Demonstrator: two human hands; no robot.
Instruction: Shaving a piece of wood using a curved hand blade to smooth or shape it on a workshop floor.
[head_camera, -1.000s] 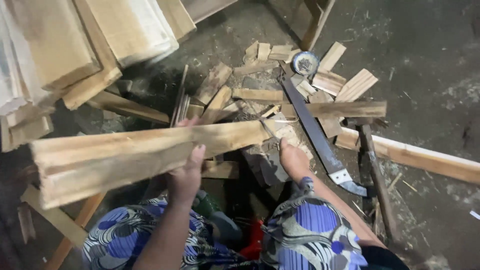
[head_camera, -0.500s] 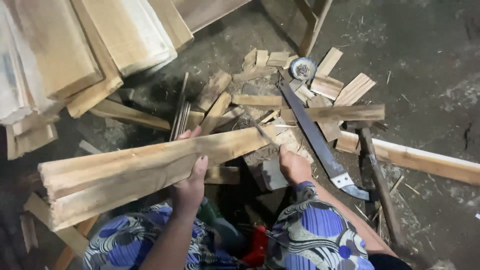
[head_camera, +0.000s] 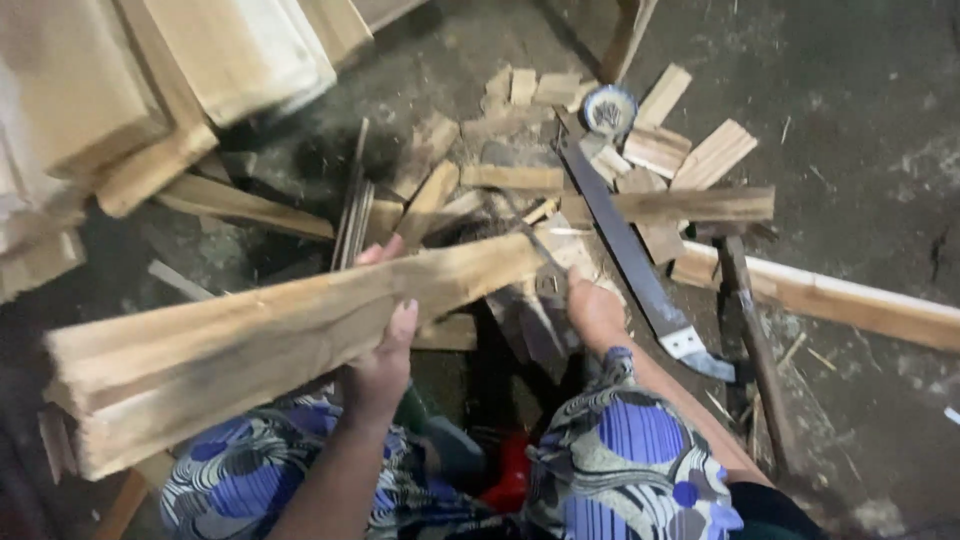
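Left hand (head_camera: 385, 345) gripped long plank (head_camera: 290, 335) across lap, above scrap-strewn floor (head_camera: 860, 110) — right hand (head_camera: 597, 312) down among offcuts (head_camera: 690, 160), grip unclear. Risk: plank end swinging onto saw blade (head_camera: 625, 245) — near fingers.

Hands: two, left hand (head_camera: 383, 345) and right hand (head_camera: 594, 312)
Long planks held: one bundle (head_camera: 270, 330), looks like two or three boards together, exact count unclear
Machete-like blades: one (head_camera: 630, 255), dark blade, pale collar near handle
Hammer-like tools: one (head_camera: 752, 340), long dark handle
Small round tins: one (head_camera: 609, 108), blue-white rim
Long pale battens on floor: one (head_camera: 850, 300)
Short wood offcuts on floor: roughly a dozen (head_camera: 712, 155), pile overlaps, no exact count
Thin dark metal rods: a few, bundled (head_camera: 352, 210), maybe three
Stacked boards top left: several (head_camera: 150, 90), count unclear
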